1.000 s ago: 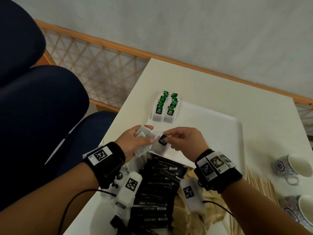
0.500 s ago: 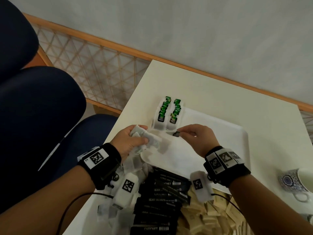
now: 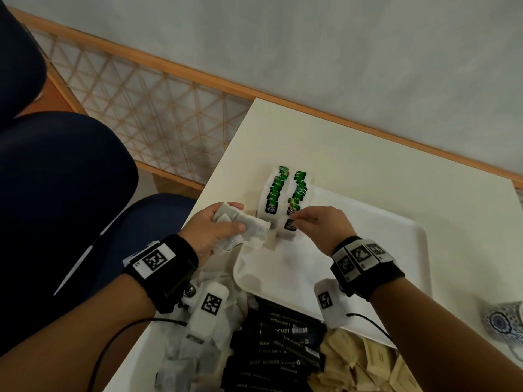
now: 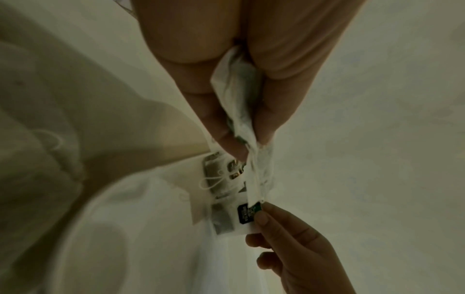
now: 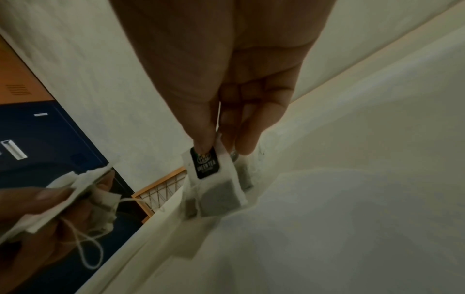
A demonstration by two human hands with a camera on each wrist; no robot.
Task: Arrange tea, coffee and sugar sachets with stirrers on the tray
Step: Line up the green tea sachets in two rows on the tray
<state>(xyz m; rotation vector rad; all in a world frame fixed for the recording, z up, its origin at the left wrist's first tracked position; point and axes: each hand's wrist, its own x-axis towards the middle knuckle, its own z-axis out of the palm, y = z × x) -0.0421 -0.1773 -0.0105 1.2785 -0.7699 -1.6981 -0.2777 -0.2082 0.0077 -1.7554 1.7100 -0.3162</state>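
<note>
A white tray (image 3: 376, 250) lies on the cream table. Two overlapping rows of green-tagged tea bags (image 3: 285, 193) run along its far left corner. My right hand (image 3: 300, 219) pinches one tea bag (image 5: 214, 179) by its green tag (image 3: 290, 225) at the near end of the right row, low over the tray. My left hand (image 3: 226, 224) grips a bunch of white tea bags (image 3: 252, 226) just left of it, over the tray's left edge. In the left wrist view that bunch (image 4: 241, 111) sits squeezed between thumb and fingers.
Near me lie loose tea bags (image 3: 181, 363), black coffee sachets (image 3: 277, 349) and beige sugar sachets (image 3: 365, 363). A patterned cup (image 3: 503, 323) stands at the right edge. A dark blue chair (image 3: 56, 193) and a lattice rail (image 3: 147, 108) are beyond the table's left side.
My right hand has carried one tea bag away from the left hand's bunch, forward to the near end of the right-hand row. The left hand has kept hold of its bunch.
</note>
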